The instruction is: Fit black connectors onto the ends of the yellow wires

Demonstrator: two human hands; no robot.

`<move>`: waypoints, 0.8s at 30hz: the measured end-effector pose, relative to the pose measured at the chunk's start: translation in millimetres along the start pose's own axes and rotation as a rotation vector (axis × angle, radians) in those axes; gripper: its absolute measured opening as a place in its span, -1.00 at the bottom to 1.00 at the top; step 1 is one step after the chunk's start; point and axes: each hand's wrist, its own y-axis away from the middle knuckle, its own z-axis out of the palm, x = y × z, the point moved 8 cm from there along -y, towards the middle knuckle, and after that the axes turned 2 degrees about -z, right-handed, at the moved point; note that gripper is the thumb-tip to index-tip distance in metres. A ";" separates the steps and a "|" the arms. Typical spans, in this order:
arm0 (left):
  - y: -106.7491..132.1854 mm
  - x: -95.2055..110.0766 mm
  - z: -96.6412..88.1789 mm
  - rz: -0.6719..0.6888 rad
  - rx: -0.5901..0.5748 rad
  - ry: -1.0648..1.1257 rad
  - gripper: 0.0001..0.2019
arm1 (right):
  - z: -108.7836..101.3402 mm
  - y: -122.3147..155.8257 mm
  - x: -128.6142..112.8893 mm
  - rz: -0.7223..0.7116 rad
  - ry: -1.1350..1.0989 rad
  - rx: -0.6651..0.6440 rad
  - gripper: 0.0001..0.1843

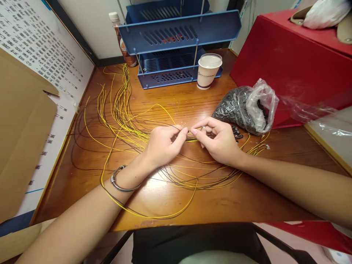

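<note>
My left hand [166, 143] and my right hand [217, 139] meet over the middle of the wooden table, thumbs and forefingers pinched close together. Between them runs a thin wire, yellow and black, with a small white piece at my right fingertips. Below and around both hands lies a loose bundle of yellow and black wires [123, 106], fanning out to the upper left. One long loop passes over my left forearm, which wears a metal bracelet. Several small black parts [237, 132] lie just beyond my right hand.
A clear plastic bag [244, 108] of black parts sits at the right, before a red box [286, 69]. At the back stand a blue file rack [181, 33], a paper cup [208, 71] and a brown bottle [125, 44]. Cardboard [24, 135] leans at the left.
</note>
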 end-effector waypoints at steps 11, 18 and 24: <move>-0.5 -2.4 -4.0 -0.011 0.067 -0.027 -0.57 | -2.1 1.3 -0.9 0.001 -0.014 0.029 -0.84; -1.1 -0.4 -2.9 0.020 0.042 -0.011 -0.58 | -2.2 0.5 -2.3 -0.021 0.022 0.029 -0.85; -0.6 -0.4 -2.8 0.007 0.039 -0.019 -0.59 | -1.1 0.7 -0.4 -0.018 0.045 0.010 -0.85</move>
